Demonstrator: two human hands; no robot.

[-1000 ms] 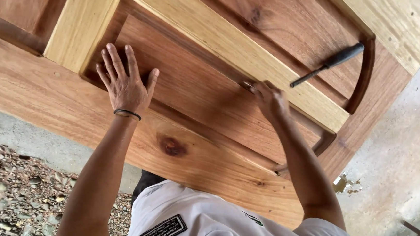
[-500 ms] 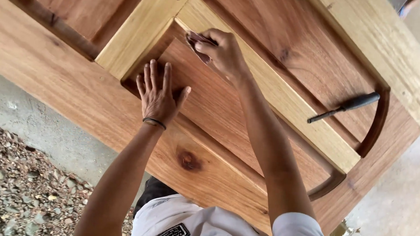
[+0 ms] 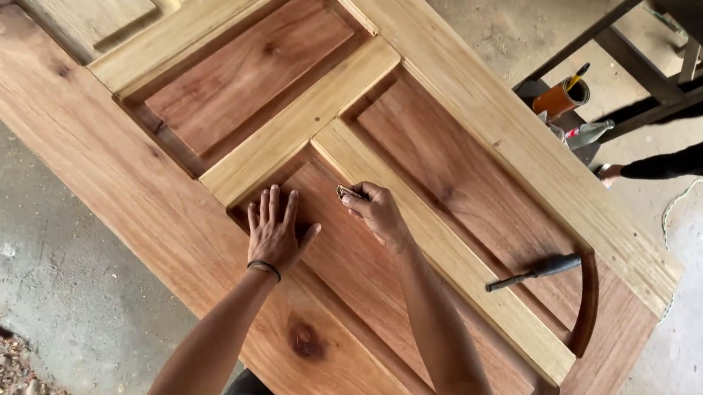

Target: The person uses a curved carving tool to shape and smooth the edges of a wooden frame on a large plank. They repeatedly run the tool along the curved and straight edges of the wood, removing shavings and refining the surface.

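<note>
Right hand (image 3: 377,211) moved down; reddish panel (image 3: 356,263) smooth.

The door (image 3: 204,213) is bare wood, matt and unvarnished, its grain plain to see; the recessed panels (image 3: 249,69) look reddish and smooth, the rails (image 3: 307,126) paler and yellowish; a dark knot (image 3: 307,343) marks the lower stile; the small piece (image 3: 347,193) pinched in the right hand (image 3: 379,211) glints like metal; the tool (image 3: 536,271) lying on the door looks dark, with a dull metal shaft; the floor (image 3: 54,269) is rough grey concrete.
</note>
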